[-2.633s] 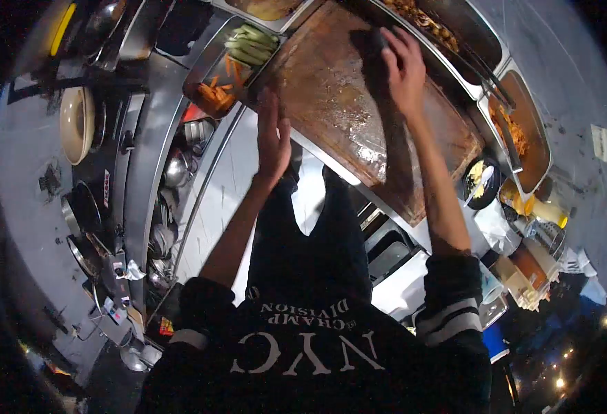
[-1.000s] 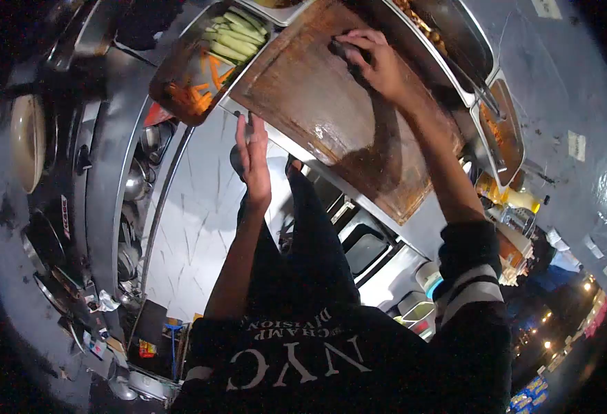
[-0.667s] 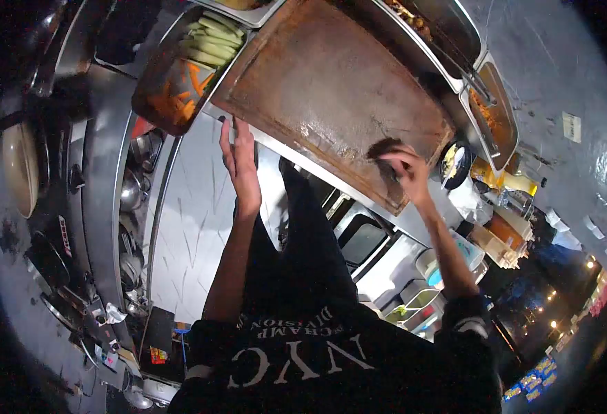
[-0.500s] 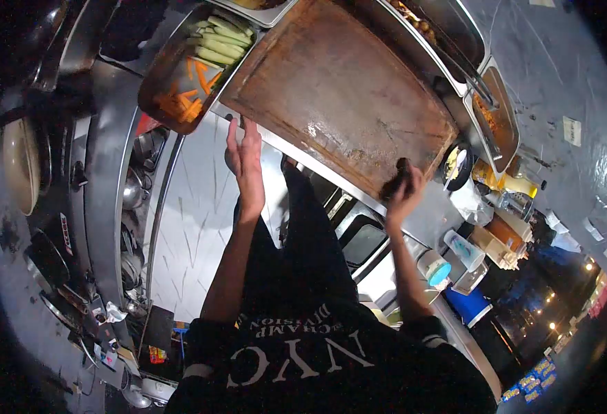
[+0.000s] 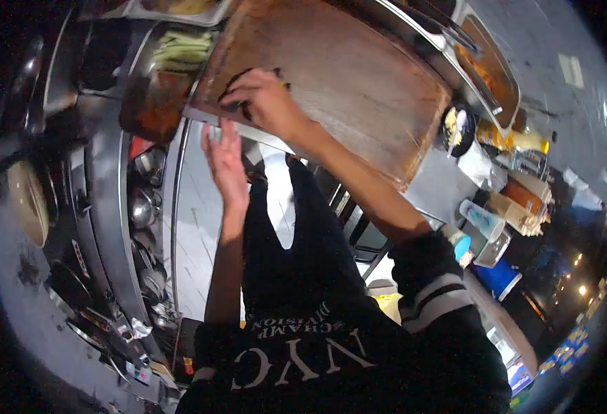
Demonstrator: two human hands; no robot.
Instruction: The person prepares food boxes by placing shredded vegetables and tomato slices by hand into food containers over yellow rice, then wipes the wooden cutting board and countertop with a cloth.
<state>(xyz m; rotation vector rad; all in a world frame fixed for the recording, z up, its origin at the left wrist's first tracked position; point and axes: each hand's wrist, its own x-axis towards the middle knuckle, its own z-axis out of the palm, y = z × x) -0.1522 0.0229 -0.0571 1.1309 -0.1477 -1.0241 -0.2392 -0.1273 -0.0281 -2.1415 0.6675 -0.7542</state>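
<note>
My right hand is closed on a dark, crumpled cloth, pressed over the near left corner of a large brown wooden board. Motion blurs the cloth, and my fingers hide part of it. Just below the same corner, my left hand is held out with its fingers stretched and nothing in it. Its fingertips are close to the board's front edge.
Left of the board stands a metal pan with cucumber sticks and orange pieces. Along the right are a black bowl, a yellow bottle and a cup. Tongs lie over a metal tray.
My right hand has swept the dark cloth leftward across the board, from its near right side to the left corner. My left hand has shifted slightly down and left, still open.
</note>
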